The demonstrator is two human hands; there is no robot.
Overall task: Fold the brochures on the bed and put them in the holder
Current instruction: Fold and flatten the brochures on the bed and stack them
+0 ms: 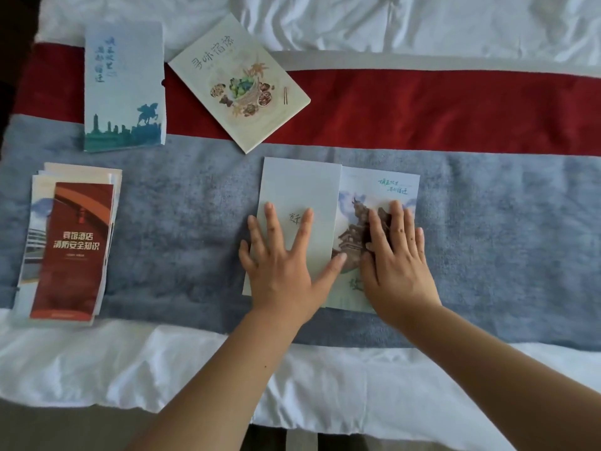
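Note:
A pale brochure [302, 187] lies partly folded on the grey band of the bed runner [195, 222]; its left panel is turned over onto the pictured right panel, which shows a brown tower. My left hand [286, 265] presses flat on the folded left panel with fingers spread. Flat on the pictured right panel lies my right hand [396, 252]. A stack of folded brochures [71, 245] with a red one on top sits at the left. A blue brochure [123, 86] and a food-picture brochure [240, 83] lie further back. No holder is in view.
The runner has a red band [422, 109] behind the grey one, over white bedding [97, 359]. The bed's near edge runs along the bottom of the view, with dark floor below it.

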